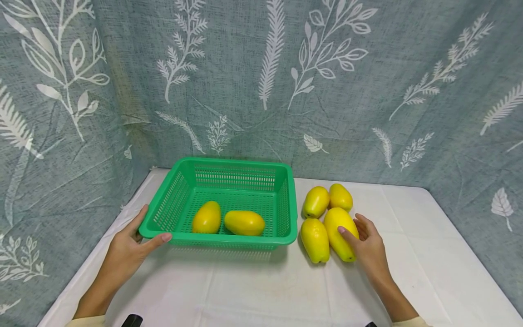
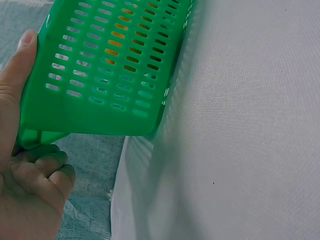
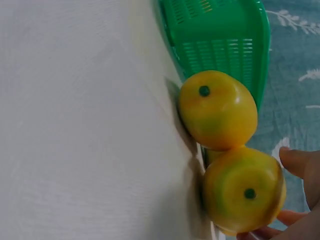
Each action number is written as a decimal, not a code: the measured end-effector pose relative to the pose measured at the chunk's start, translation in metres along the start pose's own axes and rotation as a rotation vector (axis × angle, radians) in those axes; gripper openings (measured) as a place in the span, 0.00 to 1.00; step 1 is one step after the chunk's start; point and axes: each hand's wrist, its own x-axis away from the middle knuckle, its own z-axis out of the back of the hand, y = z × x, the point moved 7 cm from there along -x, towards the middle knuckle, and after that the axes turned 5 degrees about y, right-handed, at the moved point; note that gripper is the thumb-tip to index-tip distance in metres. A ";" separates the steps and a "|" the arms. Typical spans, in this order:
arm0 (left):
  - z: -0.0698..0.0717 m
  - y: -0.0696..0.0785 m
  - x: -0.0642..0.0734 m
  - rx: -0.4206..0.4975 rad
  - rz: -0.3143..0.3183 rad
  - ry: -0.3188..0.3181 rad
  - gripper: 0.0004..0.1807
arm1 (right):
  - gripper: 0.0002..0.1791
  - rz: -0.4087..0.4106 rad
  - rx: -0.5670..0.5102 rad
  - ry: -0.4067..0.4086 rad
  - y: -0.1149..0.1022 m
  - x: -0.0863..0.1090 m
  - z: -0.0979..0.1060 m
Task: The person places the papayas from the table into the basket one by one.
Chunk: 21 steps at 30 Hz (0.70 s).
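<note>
My left hand grips the near left corner of a green plastic basket, thumb over the rim and fingers curled beneath it, as the left wrist view shows. Two yellow mangoes lie inside, one upright and one sideways. To the right of the basket, my right hand is around the right side of the largest mango. Its thumb stands slightly off the skin in the right wrist view, with the other fingers along the mango's side, partly hidden.
Beside the largest mango lie three more: one at the near left, one behind and one at the back right. All rest on a white cloth-covered table. A grey-green curtain with white leaf prints hangs behind and at both sides.
</note>
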 end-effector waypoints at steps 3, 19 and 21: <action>0.000 0.000 0.000 0.000 0.003 0.001 0.55 | 0.50 -0.025 0.010 -0.011 0.004 0.000 -0.001; 0.000 -0.002 -0.001 -0.010 0.024 -0.013 0.54 | 0.57 -0.087 0.085 -0.072 0.013 0.001 -0.009; 0.000 -0.003 -0.001 -0.019 0.031 -0.012 0.54 | 0.57 -0.087 0.089 -0.076 0.013 0.001 -0.010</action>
